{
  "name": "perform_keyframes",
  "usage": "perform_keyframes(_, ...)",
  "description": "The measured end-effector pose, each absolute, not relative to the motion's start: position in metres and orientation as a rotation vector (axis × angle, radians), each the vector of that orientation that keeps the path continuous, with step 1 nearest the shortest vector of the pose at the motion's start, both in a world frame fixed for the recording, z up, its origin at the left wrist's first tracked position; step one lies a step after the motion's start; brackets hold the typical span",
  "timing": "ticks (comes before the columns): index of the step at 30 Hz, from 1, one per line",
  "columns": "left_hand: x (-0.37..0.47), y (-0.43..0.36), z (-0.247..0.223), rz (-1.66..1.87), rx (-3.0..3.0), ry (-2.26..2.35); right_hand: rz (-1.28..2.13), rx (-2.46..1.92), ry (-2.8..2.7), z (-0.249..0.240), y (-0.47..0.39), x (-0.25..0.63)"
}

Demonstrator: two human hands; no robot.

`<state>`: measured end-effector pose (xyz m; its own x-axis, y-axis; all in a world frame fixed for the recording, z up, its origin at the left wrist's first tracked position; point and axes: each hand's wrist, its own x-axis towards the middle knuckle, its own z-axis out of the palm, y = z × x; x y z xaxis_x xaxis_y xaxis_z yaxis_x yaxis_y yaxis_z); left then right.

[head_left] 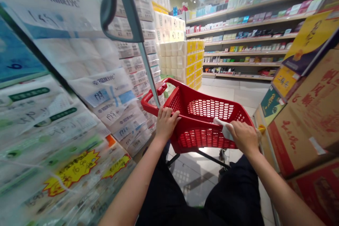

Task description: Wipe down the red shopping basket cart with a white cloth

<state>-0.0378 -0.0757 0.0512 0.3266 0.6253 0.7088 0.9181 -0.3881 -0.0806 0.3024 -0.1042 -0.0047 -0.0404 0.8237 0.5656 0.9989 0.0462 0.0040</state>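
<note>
A red plastic shopping basket cart stands right in front of me, its sides pierced with holes and its grey pull handle rising at the left end. With fingers curled over the near rim close to that handle's base, my left hand grips the cart. Farther right, my right hand is closed on a white cloth or tissue, which it presses against the same rim. The inside of the cart shows only in part.
Wrapped tissue packs are stacked high along the left, with yellow price tags. Cardboard boxes are piled on the right. Yellow-ended paper packs stand beyond the cart, before shelves of boxed goods. The floor has pale tiles.
</note>
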Motion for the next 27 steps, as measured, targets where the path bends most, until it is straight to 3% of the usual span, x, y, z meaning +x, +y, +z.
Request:
perform_keyframes(7,0.006,-0.091,0.051,-0.819,-2.122,-1.360,-0.487,-1.596,-2.006,0.025,-0.087,0.193)
perform_keyframes(12,0.014,-0.104,0.058,-0.855,-2.261,-1.236,-0.386,-1.507,-2.035,0.030,-0.085,0.184)
perform_keyframes(20,-0.062,-0.093,0.089,-1.243,-1.945,-1.388,-0.252,-1.390,-2.145,0.033,-0.073,0.197)
perform_keyframes(27,-0.109,-0.059,0.105,-1.054,-2.212,-1.402,-0.191,-1.336,-2.198,0.033,-0.058,0.195)
